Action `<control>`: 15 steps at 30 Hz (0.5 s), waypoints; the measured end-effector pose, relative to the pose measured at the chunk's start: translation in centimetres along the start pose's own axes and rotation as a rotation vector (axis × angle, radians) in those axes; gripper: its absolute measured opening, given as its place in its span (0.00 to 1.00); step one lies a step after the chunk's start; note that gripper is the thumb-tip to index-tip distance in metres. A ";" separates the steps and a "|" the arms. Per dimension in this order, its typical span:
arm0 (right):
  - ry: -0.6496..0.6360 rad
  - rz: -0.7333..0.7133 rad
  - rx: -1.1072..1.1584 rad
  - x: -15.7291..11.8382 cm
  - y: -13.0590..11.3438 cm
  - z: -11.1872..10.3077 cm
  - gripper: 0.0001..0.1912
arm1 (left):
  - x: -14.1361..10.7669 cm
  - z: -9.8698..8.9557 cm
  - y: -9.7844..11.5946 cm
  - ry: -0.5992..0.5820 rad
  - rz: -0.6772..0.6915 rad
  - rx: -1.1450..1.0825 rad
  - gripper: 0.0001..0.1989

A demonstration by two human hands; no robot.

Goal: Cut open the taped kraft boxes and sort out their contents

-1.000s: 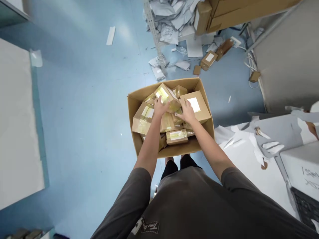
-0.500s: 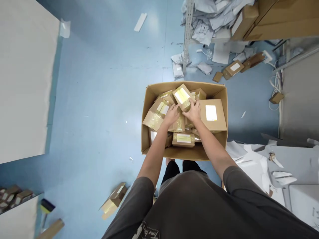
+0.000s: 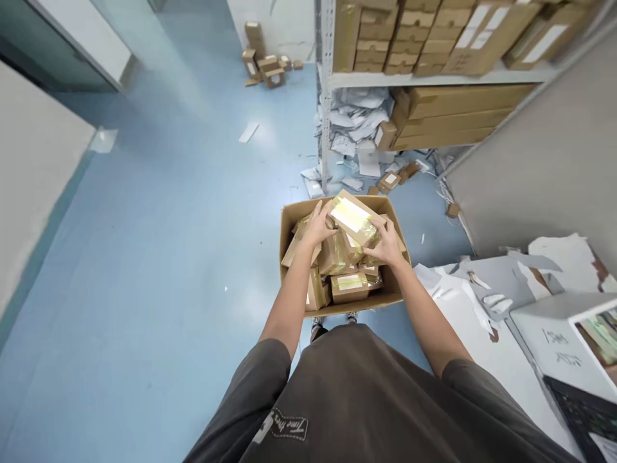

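Note:
A small taped cardboard box with a white label under yellowish tape is held tilted above the other boxes. My right hand grips its right end, thumb below and fingers over the edge. Around its left end curve the fingers of my left hand, thumb low; the exact contact is partly hidden. Beneath both hands stands a large open carton filled with several taped cardboard boxes, among them a labelled box near the front wall.
Metal shelving with brown boxes and grey mailer bags rises beyond the carton. Loose packets and small boxes lie on the blue floor below it. To my right is a white surface with torn paper; more boxes sit farther off.
The labelled box has been raised and turned more lengthwise in my right hand. My left hand has moved from the boxes inside to its left end. My view has tilted up, showing more shelving.

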State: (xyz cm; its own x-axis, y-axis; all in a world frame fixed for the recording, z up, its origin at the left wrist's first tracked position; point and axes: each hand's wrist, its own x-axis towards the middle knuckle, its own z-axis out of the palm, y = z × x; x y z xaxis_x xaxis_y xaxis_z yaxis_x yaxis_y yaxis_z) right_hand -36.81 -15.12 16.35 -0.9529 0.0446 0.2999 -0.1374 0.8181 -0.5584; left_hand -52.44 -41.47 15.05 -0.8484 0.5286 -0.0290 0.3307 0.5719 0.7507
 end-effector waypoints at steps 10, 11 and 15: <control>0.092 -0.059 -0.022 -7.8 -5.1 -7.6 0.54 | -0.9 -2.2 8.5 -0.144 0.567 0.343 0.59; 0.083 -0.060 -0.023 -8.5 -5.1 -8.2 0.54 | -1.1 -2.1 9.4 -0.170 0.606 0.383 0.59; 0.064 -0.026 -0.055 -11.9 -5.1 -10.2 0.56 | -3.0 -1.1 13.5 -0.221 0.651 0.485 0.57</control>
State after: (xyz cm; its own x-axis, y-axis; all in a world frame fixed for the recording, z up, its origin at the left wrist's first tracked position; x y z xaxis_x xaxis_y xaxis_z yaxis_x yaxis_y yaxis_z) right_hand -22.04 -13.94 23.52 -0.9296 0.0579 0.3639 -0.1453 0.8499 -0.5065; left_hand -45.83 -36.01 26.01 -0.3431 0.9281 0.1448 0.9097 0.2899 0.2973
